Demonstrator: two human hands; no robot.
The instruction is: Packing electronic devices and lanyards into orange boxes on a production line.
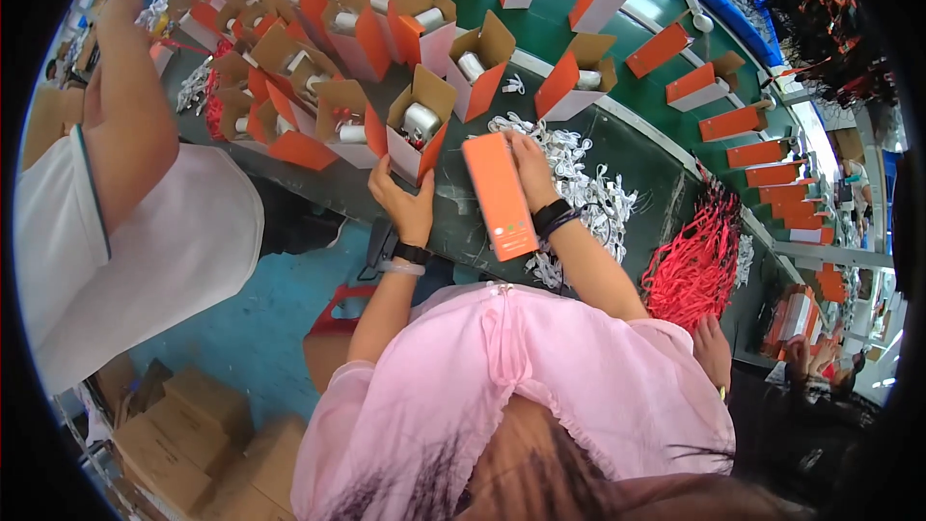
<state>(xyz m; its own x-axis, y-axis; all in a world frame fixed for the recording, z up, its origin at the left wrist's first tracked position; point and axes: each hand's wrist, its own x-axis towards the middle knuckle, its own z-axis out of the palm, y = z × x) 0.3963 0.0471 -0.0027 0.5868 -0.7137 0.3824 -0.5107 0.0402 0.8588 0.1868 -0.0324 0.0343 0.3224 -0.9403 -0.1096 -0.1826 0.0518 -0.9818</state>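
My left hand [405,207] grips the near lower end of an open orange-and-white carton [437,96], thumb on one side and fingers on the other. Inside that carton lies a white rounded device [421,122], with something small and red beside it. In my right hand [530,172] is a closed orange box [497,195], held by its right side and tilted over the bench edge. A pile of coiled white cables [588,188] lies just beyond and right of that hand. One loose white cable [514,84] rests near the open cartons.
Many open cartons [352,24] crowd the dark bench on the left. More orange boxes [694,87] stand along a green conveyor [637,48]. Red straps [694,256] are heaped at right. A co-worker's arm [135,125] is at left; brown cardboard boxes [174,439] sit on the floor.
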